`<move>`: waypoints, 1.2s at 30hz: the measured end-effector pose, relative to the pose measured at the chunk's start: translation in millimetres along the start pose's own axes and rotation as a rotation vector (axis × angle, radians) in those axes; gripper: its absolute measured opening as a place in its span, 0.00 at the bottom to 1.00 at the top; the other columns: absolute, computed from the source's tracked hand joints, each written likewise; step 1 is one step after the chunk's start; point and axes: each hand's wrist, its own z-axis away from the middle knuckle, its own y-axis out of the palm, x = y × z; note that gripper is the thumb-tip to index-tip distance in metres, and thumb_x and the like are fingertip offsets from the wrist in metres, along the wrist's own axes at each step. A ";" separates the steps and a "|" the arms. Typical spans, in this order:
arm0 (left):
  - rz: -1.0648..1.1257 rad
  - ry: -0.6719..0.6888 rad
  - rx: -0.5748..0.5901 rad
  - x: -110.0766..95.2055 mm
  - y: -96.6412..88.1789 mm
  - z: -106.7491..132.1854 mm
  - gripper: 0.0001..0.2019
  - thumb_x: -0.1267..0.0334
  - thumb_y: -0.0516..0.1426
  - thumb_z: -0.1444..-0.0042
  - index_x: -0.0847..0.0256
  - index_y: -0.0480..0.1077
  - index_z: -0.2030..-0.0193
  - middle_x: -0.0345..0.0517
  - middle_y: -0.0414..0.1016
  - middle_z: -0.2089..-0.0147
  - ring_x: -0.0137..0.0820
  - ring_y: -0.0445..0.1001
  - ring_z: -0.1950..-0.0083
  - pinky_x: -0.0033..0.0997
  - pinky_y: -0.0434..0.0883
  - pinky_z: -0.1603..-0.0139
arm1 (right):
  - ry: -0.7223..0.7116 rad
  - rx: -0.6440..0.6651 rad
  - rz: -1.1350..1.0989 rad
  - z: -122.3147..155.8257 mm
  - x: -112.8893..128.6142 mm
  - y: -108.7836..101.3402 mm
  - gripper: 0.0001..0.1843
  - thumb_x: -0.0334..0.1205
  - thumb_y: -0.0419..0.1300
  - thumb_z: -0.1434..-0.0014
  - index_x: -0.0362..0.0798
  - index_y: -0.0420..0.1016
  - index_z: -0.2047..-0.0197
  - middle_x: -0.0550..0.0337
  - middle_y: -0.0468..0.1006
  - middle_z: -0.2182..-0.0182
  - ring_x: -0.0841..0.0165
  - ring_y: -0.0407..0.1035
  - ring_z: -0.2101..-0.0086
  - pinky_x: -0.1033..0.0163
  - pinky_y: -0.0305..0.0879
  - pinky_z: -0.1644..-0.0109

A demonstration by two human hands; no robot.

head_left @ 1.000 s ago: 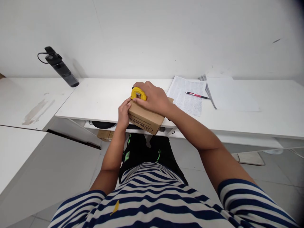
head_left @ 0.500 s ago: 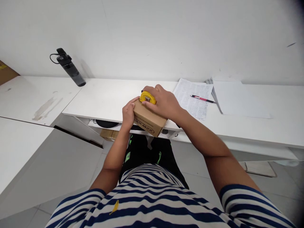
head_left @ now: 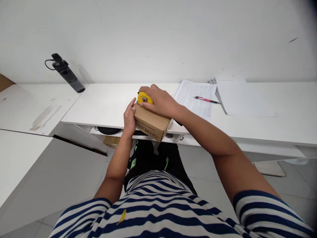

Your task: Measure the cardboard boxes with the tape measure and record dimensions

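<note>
A brown cardboard box (head_left: 152,120) with dark printing on its near side sits tilted at the front edge of the white desk. My left hand (head_left: 129,117) grips the box's left end, thumb near the top corner. In my right hand (head_left: 162,100) is a yellow tape measure (head_left: 145,98), held between thumb and fingers just above the box's far left corner. Whether any tape is drawn out of the case I cannot tell. My right wrist passes over the right end of the box.
On the white desk (head_left: 104,102) lie a written sheet (head_left: 193,99), a red and black pen (head_left: 206,99) on it, and a stack of white paper (head_left: 245,99). A dark water bottle (head_left: 69,75) stands back left by the wall. Below is a shelf with small boxes (head_left: 111,141).
My right hand has shifted the tape measure slightly left and up relative to the box, nearer its left end. The whole view has turned a little.
</note>
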 end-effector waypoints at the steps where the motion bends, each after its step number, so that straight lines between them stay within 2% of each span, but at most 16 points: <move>1: -0.002 -0.008 0.003 1.0 -0.6 -0.5 0.33 0.39 0.55 0.35 0.57 0.73 0.32 0.53 0.78 0.33 0.49 0.72 0.29 0.47 0.68 0.28 | -0.011 0.008 0.004 -6.4 0.3 2.2 0.24 0.50 0.57 0.33 0.56 0.67 0.36 0.51 0.73 0.51 0.59 0.71 0.63 0.54 0.68 0.58; 7: -0.014 -0.009 0.028 4.1 -2.4 0.1 0.30 0.40 0.55 0.34 0.55 0.74 0.34 0.50 0.74 0.29 0.49 0.67 0.24 0.48 0.64 0.24 | -0.020 -0.008 0.051 -16.2 2.7 11.7 0.23 0.49 0.56 0.32 0.55 0.67 0.36 0.49 0.74 0.50 0.60 0.70 0.64 0.55 0.67 0.59; 13: -0.023 -0.026 0.037 3.0 -3.9 -2.5 0.29 0.40 0.56 0.36 0.57 0.77 0.37 0.52 0.79 0.35 0.51 0.72 0.29 0.50 0.67 0.27 | -0.012 0.018 0.065 -19.2 1.7 3.5 0.24 0.49 0.58 0.35 0.55 0.69 0.38 0.50 0.76 0.53 0.59 0.70 0.63 0.56 0.66 0.59; 18: -0.062 0.042 0.029 4.5 -3.7 -6.4 0.32 0.34 0.54 0.37 0.59 0.78 0.42 0.55 0.82 0.39 0.51 0.75 0.33 0.49 0.70 0.31 | -0.018 0.022 0.057 -20.4 0.6 1.8 0.23 0.48 0.59 0.36 0.55 0.71 0.38 0.49 0.77 0.52 0.58 0.72 0.61 0.55 0.66 0.57; 22: -0.073 0.041 0.005 6.3 -2.7 -7.4 0.34 0.32 0.53 0.37 0.59 0.77 0.43 0.55 0.82 0.42 0.50 0.76 0.36 0.48 0.71 0.33 | -0.012 -0.054 -0.024 -15.0 -6.3 8.3 0.34 0.50 0.59 0.36 0.55 0.63 0.29 0.48 0.77 0.44 0.53 0.74 0.54 0.51 0.71 0.54; 25: -0.061 0.017 0.028 4.7 -3.6 -7.5 0.31 0.36 0.54 0.37 0.60 0.77 0.42 0.56 0.82 0.42 0.50 0.76 0.36 0.48 0.71 0.34 | -0.013 -0.089 -0.061 -11.5 -9.7 10.8 0.40 0.51 0.59 0.36 0.56 0.55 0.24 0.49 0.75 0.38 0.51 0.74 0.50 0.48 0.73 0.51; 30: -0.059 0.000 0.043 -4.0 -4.1 -6.8 0.24 0.44 0.55 0.36 0.61 0.79 0.46 0.53 0.83 0.43 0.46 0.79 0.42 0.45 0.74 0.39 | -0.006 -0.124 -0.060 -8.6 -7.3 10.0 0.35 0.53 0.58 0.36 0.55 0.63 0.28 0.52 0.77 0.40 0.52 0.74 0.47 0.50 0.73 0.49; 33: -0.079 0.002 0.032 -8.3 -2.4 -5.6 0.22 0.47 0.55 0.36 0.61 0.80 0.50 0.52 0.85 0.47 0.44 0.80 0.45 0.42 0.76 0.43 | -0.007 -0.164 -0.058 -6.7 -5.1 9.9 0.31 0.54 0.58 0.35 0.54 0.69 0.32 0.53 0.80 0.44 0.55 0.74 0.50 0.53 0.71 0.51; 36: -0.100 0.025 0.033 -10.3 -1.6 -4.7 0.21 0.49 0.54 0.35 0.61 0.81 0.51 0.52 0.85 0.47 0.43 0.80 0.44 0.41 0.76 0.43 | -0.009 -0.164 -0.027 -5.1 -3.1 9.1 0.25 0.53 0.58 0.34 0.55 0.75 0.37 0.54 0.80 0.50 0.58 0.74 0.55 0.57 0.68 0.55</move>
